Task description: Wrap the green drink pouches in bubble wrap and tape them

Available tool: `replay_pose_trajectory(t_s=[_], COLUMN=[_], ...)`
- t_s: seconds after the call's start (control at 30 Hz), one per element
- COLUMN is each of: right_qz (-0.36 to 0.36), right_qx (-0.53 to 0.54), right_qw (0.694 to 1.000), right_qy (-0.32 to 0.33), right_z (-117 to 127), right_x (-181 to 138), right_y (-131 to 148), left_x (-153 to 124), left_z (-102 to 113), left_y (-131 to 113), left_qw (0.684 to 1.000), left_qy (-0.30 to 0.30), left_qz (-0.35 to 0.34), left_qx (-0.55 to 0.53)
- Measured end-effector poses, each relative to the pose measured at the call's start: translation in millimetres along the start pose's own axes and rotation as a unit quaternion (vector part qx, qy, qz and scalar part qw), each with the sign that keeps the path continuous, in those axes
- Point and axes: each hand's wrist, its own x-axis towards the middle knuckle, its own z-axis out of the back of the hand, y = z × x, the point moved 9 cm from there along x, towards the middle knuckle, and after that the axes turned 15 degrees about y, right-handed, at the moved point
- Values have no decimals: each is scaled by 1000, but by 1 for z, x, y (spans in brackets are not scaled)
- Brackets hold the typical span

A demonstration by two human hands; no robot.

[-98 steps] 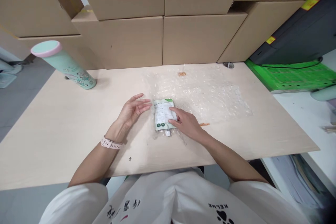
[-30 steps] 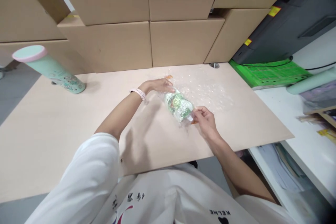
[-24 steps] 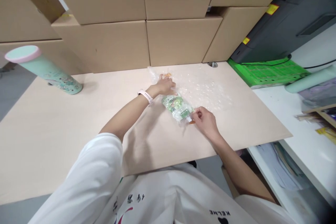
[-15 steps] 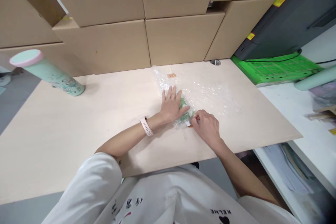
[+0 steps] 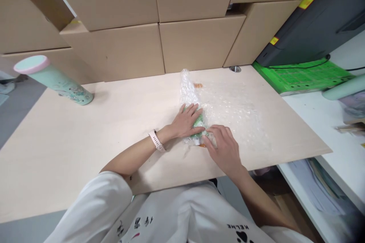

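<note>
A clear sheet of bubble wrap (image 5: 236,110) lies on the table, its left part folded over a green item (image 5: 199,122) whose kind I cannot make out. My left hand (image 5: 186,120) rests flat on this covered item, fingers stretched out and the thumb toward the right. At the item's lower right edge, my right hand (image 5: 224,146) is curled, with thumb and forefinger closing on the bubble wrap there. A small orange piece (image 5: 202,145) shows under the wrap by the right thumb, and another orange mark (image 5: 197,85) lies farther back.
Cardboard boxes (image 5: 199,47) are stacked along the table's back edge. A mint-green tumbler (image 5: 68,83) with a pink rim stands at the left. On the right are a green crate (image 5: 305,76), a dark grey case (image 5: 308,26) and a white side surface (image 5: 313,114).
The bubble wrap's left part has swung rightward and stands more bunched. Both hands have shifted slightly toward me; my left hand still presses flat, while my right thumb and forefinger have spread somewhat.
</note>
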Motion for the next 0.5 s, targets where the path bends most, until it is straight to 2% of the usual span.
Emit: replay_pose_trajectory(t_s=[0.1,0.2,0.27,0.4,0.47,0.5], right_qz=[56,49,42,38,36,35], right_qx=[13,2,6,9,-3,-10], right_qw=[998,999,999,999,999,999], right_qy=[-1,16,12,16,28,30], right_z=[-10,-27,-33,-39,-41,-42], right_x=[5,11,12,12,13,14], right_y=[21,22,18,12,12,12], left_x=[-4,-6,-3,18,38,49], left_z=[-2,5,20,64,70,66], left_y=[-1,1,7,33,50,60], left_qw=[1000,999,999,996,996,998], left_qy=[-3,5,-1,-83,-74,-40], left_qz=[-4,-28,-41,-5,27,42], left_qx=[-3,-19,-30,24,40,29])
